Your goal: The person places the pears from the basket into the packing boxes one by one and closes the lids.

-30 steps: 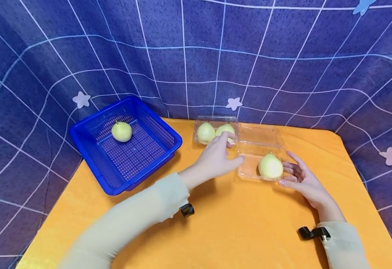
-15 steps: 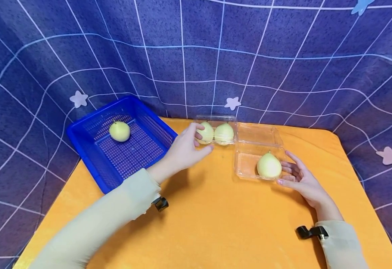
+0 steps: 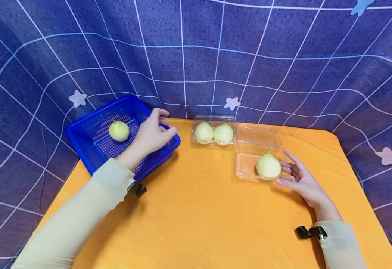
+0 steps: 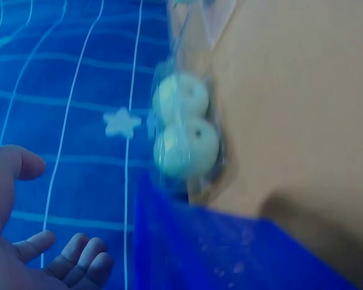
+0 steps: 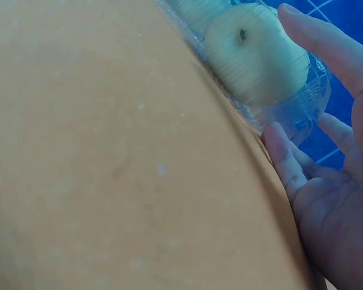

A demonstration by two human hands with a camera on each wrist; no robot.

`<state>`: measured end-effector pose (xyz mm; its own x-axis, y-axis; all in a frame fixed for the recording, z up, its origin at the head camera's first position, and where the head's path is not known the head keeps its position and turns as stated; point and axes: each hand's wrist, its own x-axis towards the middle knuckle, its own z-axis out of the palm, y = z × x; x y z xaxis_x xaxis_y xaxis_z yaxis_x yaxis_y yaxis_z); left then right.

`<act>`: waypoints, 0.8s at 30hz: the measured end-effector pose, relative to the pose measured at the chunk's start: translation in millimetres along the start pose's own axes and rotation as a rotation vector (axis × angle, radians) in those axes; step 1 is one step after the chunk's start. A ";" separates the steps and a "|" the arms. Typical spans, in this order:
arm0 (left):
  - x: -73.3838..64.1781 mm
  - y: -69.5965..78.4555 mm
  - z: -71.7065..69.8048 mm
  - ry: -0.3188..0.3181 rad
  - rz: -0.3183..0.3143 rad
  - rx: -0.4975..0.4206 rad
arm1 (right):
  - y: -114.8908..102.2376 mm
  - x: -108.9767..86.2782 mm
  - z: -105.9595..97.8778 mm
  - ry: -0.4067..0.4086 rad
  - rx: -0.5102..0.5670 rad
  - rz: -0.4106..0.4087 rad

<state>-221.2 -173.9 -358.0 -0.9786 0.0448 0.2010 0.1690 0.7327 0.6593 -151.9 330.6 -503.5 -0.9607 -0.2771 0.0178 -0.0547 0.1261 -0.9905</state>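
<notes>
My left hand (image 3: 151, 134) is above the right side of the blue basket (image 3: 96, 168), fingers spread and loosely bent, holding nothing. One pear (image 3: 119, 131) lies in that basket. In the left wrist view, the same hand (image 4: 24, 235) has nothing between thumb and fingers. My right hand (image 3: 303, 183) rests against the right end of a clear plastic clamshell box (image 3: 244, 166), its fingers relaxed. Inside this box, at the right, sits a pear (image 3: 268, 166); the lid (image 3: 260, 134) lies folded back. The right wrist view shows fingertips (image 5: 277, 136) touching the box's side.
A second clear clamshell box (image 3: 216, 118), with two pears (image 3: 204, 132) side by side under its plastic, stands at the back left of the first. An orange cloth (image 3: 209, 216) covers the table. Behind it hangs a blue curtain (image 3: 199, 63) with stars.
My left hand has swept left, from above the box with two pears to over the basket, carrying nothing. The right hand has stayed by the clamshell box.
</notes>
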 end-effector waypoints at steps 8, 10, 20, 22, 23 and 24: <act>23.3 -30.1 -34.7 0.078 -0.116 0.016 | 1.0 1.4 -0.4 -0.001 0.001 -0.006; 28.7 -36.6 -43.8 0.083 -0.147 0.038 | 1.2 1.4 -0.7 -0.002 0.002 -0.006; 49.3 -75.8 -76.0 0.164 -0.211 0.140 | 2.8 0.5 -2.0 0.000 0.009 -0.002; 50.7 -83.5 -79.8 0.179 -0.211 0.146 | 2.9 0.7 -1.7 -0.001 0.006 0.000; 50.4 -86.5 -81.8 0.183 -0.213 0.147 | 2.9 0.9 -1.5 -0.001 0.006 0.004; 50.0 -89.1 -83.6 0.184 -0.219 0.149 | 2.5 1.0 -1.1 0.001 0.004 0.007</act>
<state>-275.3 -293.6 -346.2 -0.9497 -0.2387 0.2026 -0.0759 0.8032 0.5908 -153.3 331.7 -505.8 -0.9613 -0.2754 0.0111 -0.0471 0.1243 -0.9911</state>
